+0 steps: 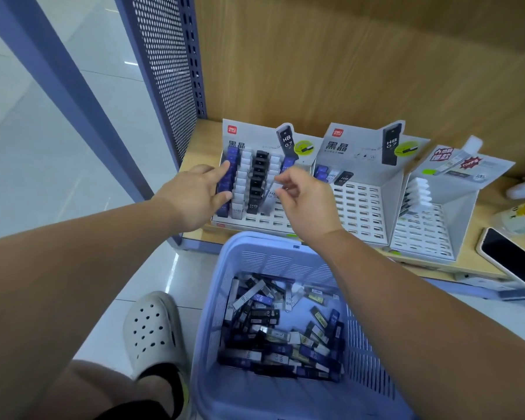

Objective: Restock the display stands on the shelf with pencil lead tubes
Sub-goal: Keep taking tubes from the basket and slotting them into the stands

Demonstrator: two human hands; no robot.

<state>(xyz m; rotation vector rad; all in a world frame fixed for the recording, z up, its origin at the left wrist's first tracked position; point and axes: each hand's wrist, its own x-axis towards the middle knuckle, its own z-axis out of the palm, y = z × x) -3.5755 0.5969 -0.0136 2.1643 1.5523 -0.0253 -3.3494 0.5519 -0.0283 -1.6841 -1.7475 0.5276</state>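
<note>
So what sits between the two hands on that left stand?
In the head view, a row of white tubes and a row of black tubes sit in the stand between the left hand and right hand.

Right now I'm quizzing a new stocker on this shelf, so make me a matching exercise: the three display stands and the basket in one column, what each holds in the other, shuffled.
Things
1. left display stand
2. middle display stand
3. right display stand
4. blue basket

What it holds
A. a loose pile of tubes
B. white-capped tubes in one column at its left side
C. several filled columns: blue, white and black
D. a few tubes along its top row only

Pairs: 1-C, 2-D, 3-B, 4-A
</note>
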